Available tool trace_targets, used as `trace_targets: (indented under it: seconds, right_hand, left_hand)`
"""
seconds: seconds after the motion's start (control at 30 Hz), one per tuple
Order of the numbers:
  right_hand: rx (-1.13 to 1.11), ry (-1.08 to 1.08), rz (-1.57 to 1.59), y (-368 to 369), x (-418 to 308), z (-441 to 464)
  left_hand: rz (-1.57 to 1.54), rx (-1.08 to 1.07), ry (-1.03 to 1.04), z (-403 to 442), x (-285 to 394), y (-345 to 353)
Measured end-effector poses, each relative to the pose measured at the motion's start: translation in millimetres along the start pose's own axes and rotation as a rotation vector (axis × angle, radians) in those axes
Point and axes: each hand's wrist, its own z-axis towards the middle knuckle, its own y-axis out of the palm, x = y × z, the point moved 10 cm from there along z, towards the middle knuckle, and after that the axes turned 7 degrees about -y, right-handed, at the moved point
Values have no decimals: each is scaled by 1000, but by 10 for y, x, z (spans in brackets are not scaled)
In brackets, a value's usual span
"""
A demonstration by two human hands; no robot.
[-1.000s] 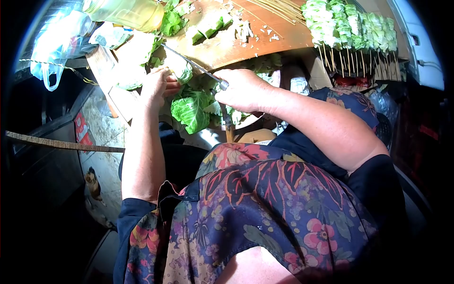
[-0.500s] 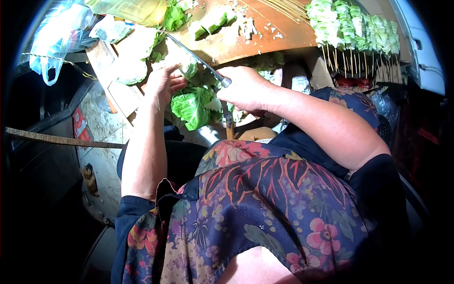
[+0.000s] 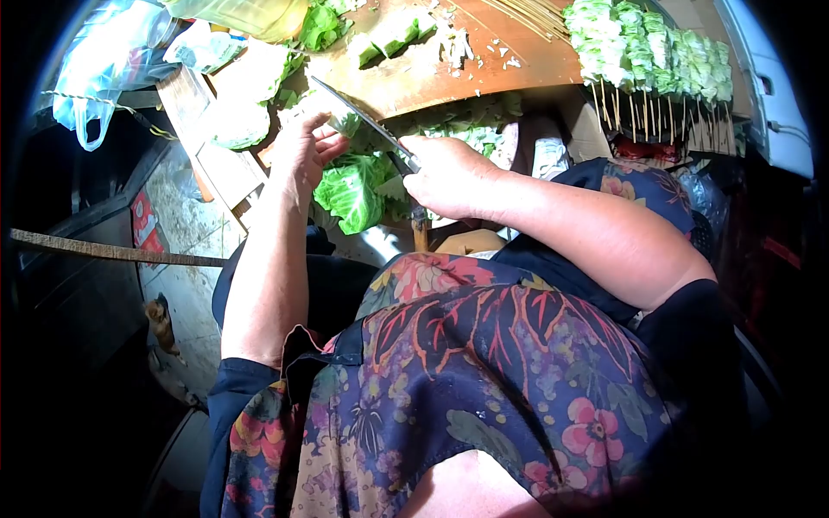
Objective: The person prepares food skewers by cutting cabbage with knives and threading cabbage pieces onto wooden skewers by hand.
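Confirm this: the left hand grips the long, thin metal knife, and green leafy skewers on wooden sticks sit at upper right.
Wrong hand: the head view shows the right hand gripping the long, thin metal knife. The green leafy skewers are as stated.

A brown wooden tabletop [image 3: 509,79] is lit strongly. On it, thick green cabbage pieces [image 3: 393,36] are laid near the middle, with pale chopped scraps [image 3: 455,47] scattered just beside them. Bare skewers [image 3: 527,17] are bundled lengthwise toward the far edge. At the right end, loaded cabbage skewers [image 3: 643,52] are ranked side by side, stick ends pointed toward the person; their direct support is hidden. Below left, a stained, pale floor [image 3: 190,289] is seen; a small brown shape [image 3: 160,319] there cannot be identified.
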Motion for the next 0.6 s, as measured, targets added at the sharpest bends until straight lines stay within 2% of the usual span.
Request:
trace_targets:
  seconds: [0.1,0.43,0.5,0.6]
  right_hand:
    - [75,-102,-44,39,28,73]
    - [13,-35,56,52,105,78]
    - [92,-135,-34,-17,51,117]
    - [33,-25,58,-10,137,94]
  left_hand:
    - [-90,-62,-3,22,-36,0]
    - [-157,-46,69,42,12,59]
    - [-176,-46,75,70,2,64]
    - [-47,-34,105,111,43,76]
